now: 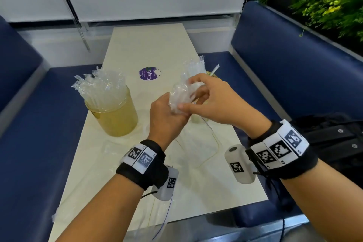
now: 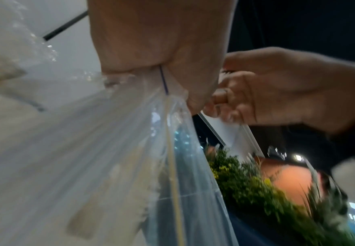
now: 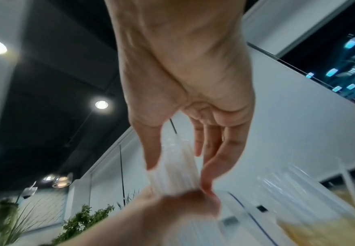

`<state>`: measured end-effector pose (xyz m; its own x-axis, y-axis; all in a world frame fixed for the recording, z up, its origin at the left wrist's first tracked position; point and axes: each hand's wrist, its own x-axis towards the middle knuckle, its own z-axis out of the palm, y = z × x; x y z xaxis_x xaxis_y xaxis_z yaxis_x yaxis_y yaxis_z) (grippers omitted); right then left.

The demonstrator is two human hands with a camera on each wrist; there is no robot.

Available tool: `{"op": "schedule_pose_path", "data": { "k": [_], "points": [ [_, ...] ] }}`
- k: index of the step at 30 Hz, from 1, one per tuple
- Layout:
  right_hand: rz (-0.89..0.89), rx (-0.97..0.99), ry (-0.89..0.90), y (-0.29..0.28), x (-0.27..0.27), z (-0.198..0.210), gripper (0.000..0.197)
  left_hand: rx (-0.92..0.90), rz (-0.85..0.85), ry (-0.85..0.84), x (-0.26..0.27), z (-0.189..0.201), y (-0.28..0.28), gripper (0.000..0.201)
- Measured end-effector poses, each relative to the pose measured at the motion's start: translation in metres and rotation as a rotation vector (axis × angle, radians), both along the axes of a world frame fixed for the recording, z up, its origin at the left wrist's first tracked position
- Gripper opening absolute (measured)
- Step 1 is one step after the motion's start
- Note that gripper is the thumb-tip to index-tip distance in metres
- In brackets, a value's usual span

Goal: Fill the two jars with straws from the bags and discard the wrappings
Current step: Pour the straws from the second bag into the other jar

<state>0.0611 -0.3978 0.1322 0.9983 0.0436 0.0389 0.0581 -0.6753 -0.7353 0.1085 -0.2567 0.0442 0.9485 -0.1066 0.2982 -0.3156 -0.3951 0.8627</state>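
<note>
My left hand [image 1: 172,108] grips a bundle of clear-wrapped white straws [image 1: 177,92] from below, upright over the table's middle. A clear bag [image 1: 198,143] with a yellow and a blue edge line hangs under that hand [image 2: 151,50], also as bag [image 2: 172,149]. My right hand [image 1: 188,94] pinches the bundle between thumb and fingers; in the right wrist view the right hand [image 3: 178,173] flanks the straws [image 3: 172,169]. The left amber jar [image 1: 112,112] is packed with wrapped straws. The right amber jar [image 1: 195,119], mostly hidden behind my hands, holds straws [image 1: 194,67] too.
A cream table [image 1: 137,45] stands between blue benches [image 1: 284,61]. Crumpled clear wrapping [image 1: 110,147] lies near the left jar, and more plastic [image 1: 157,218] hangs over the near edge. A purple sticker [image 1: 148,73] marks the tabletop. A black bag [image 1: 334,135] sits on the right seat.
</note>
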Motion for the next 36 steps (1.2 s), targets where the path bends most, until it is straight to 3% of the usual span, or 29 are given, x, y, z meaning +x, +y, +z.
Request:
{"op": "schedule_pose_path", "data": {
  "k": [4, 10, 14, 20, 23, 26, 30, 36],
  "points": [
    [0.063, 0.089, -0.032, 0.003, 0.010, -0.028, 0.081, 0.016, -0.008, -0.034, 0.001, 0.010, 0.001, 0.005],
    [0.032, 0.532, -0.081, 0.030, 0.029, -0.053, 0.038, -0.026, -0.065, -0.033, -0.004, 0.016, -0.003, 0.014],
    [0.029, 0.577, -0.205, 0.039, 0.035, -0.053, 0.026, -0.068, -0.065, 0.033, -0.002, 0.019, 0.005, 0.011],
    [-0.067, 0.539, -0.290, 0.043, 0.039, -0.050, 0.027, -0.033, -0.079, 0.083, -0.005, 0.026, 0.010, 0.041],
    [-0.118, 0.608, -0.336, 0.039, 0.038, -0.036, 0.018, 0.091, -0.054, 0.157, -0.003, 0.023, 0.016, 0.070],
    [-0.119, 0.651, -0.369, 0.032, 0.037, -0.017, 0.026, 0.186, -0.071, 0.151, -0.005, 0.018, 0.019, 0.084],
    [-0.132, 0.718, -0.477, 0.020, 0.047, 0.018, 0.033, 0.223, -0.121, 0.122, -0.005, 0.018, 0.020, 0.086],
    [-0.219, 1.033, -0.645, -0.030, 0.076, 0.085, 0.014, 0.094, -0.125, 0.138, -0.002, 0.014, 0.024, 0.084]
  ]
}}
